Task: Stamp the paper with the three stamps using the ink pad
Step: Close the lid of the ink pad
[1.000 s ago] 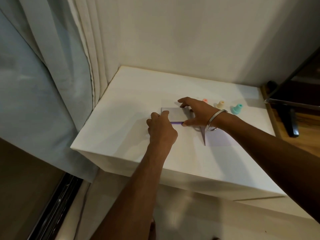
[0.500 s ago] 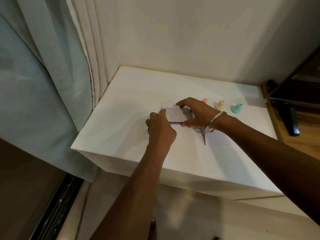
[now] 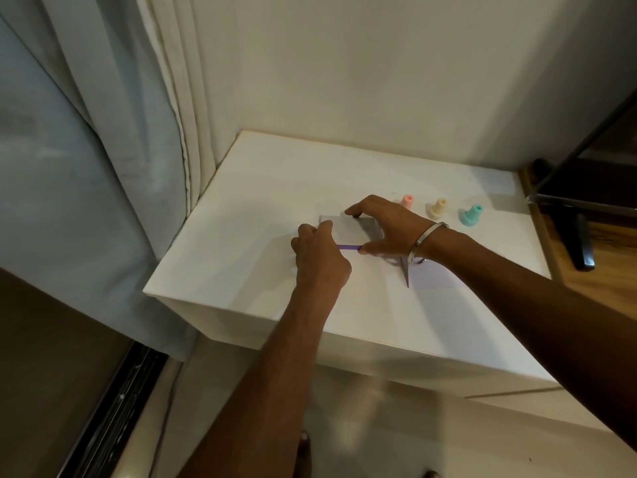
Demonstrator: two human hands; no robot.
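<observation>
A flat ink pad case with a grey lid and a purple edge lies near the middle of the white table. My left hand grips its left end. My right hand, with a metal bangle on the wrist, pinches the case from the right, fingers on the far edge and thumb on the near edge. Three small stamps stand in a row behind my right hand: pink, cream and teal. A pale lilac paper lies under my right forearm.
A curtain hangs at the left, against the table's left edge. A white wall stands behind the table. At the right sits a dark screen on a black stand, on a wooden surface. The floor lies below the table's front edge.
Both hands stay on the ink pad case. The case's lid now looks tilted up slightly at the far side, and my left fingers have shifted a little along its left end.
</observation>
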